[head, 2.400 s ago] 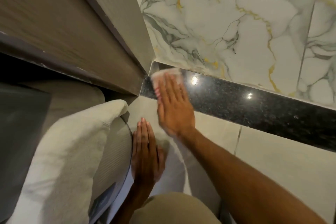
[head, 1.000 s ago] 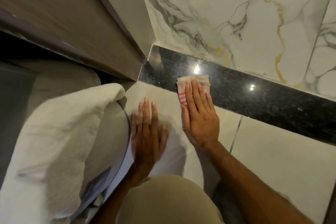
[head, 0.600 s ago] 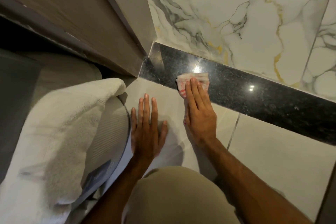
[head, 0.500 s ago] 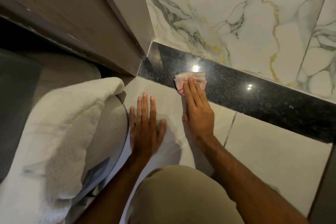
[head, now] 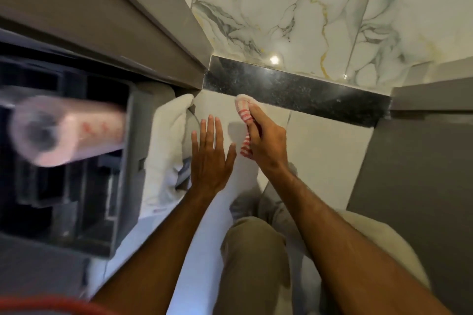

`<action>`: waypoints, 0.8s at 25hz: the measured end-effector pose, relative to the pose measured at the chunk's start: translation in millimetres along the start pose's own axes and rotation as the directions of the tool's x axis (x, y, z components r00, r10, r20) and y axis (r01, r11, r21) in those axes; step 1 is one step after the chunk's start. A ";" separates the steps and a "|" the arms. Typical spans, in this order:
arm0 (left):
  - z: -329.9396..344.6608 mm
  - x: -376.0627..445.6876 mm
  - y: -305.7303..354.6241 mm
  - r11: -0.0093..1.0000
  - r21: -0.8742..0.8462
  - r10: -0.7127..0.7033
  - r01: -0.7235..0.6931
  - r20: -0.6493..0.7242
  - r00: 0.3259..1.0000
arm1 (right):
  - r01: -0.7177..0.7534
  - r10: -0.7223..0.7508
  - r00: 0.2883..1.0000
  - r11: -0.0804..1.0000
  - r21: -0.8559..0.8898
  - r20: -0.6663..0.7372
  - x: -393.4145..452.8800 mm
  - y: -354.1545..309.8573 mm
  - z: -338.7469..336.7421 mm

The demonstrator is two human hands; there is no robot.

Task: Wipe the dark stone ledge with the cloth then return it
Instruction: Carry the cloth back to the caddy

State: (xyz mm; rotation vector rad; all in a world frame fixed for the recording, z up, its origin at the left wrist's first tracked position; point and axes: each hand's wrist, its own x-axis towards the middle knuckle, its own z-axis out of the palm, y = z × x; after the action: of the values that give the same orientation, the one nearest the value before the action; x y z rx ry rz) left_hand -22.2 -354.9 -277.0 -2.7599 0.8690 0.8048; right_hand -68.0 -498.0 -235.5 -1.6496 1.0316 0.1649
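Note:
The dark speckled stone ledge (head: 302, 92) runs across the foot of the marble wall. My right hand (head: 266, 140) is shut on the red-and-white striped cloth (head: 244, 110), bunched in its fingers and held over the pale floor tile just in front of the ledge's near edge. My left hand (head: 208, 158) is open with its fingers spread, over the floor tile to the left of the cloth.
A grey caddy (head: 84, 161) with a paper roll (head: 69, 130) stands at the left, blurred. A white towel (head: 169, 140) lies between it and my hands. Grey door frame (head: 163, 7) at upper left, grey panel (head: 419, 161) at right, my knee (head: 253, 250) below.
My right hand has pulled the cloth off the ledge and gathered it up over the floor tile. The view has drawn back and swung left, showing the caddy and paper roll.

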 end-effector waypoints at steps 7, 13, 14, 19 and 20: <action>-127.6 -194.8 -35.8 0.992 -0.110 0.080 -0.067 0.110 0.991 | 0.029 -0.030 0.996 0.999 -0.017 -0.082 -165.7 -140.9 -38.0; -125.5 -296.8 -174.7 0.990 -0.142 -0.024 0.023 -0.006 1.000 | 0.054 -0.054 0.995 0.999 0.006 0.081 -267.5 -184.6 54.7; -126.7 -294.8 -198.8 0.990 -0.138 -0.034 0.019 -0.102 0.994 | 0.033 -0.035 0.994 0.999 0.022 0.106 -275.5 -186.5 77.4; -132.9 -212.0 -298.2 0.994 0.085 -0.041 0.064 -0.247 0.968 | -0.101 0.083 0.980 0.991 0.089 0.179 -275.2 -190.4 200.8; -133.8 -189.2 -305.7 0.997 0.056 -0.036 0.054 -0.283 0.958 | -0.119 0.107 0.985 0.989 0.088 0.138 -266.1 -185.7 220.8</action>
State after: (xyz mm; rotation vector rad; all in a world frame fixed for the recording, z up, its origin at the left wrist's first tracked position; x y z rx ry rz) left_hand 80.5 -47.5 -71.8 -2.8688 0.8556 0.3722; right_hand -14.7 -171.2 -24.9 -1.4737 1.0166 0.2921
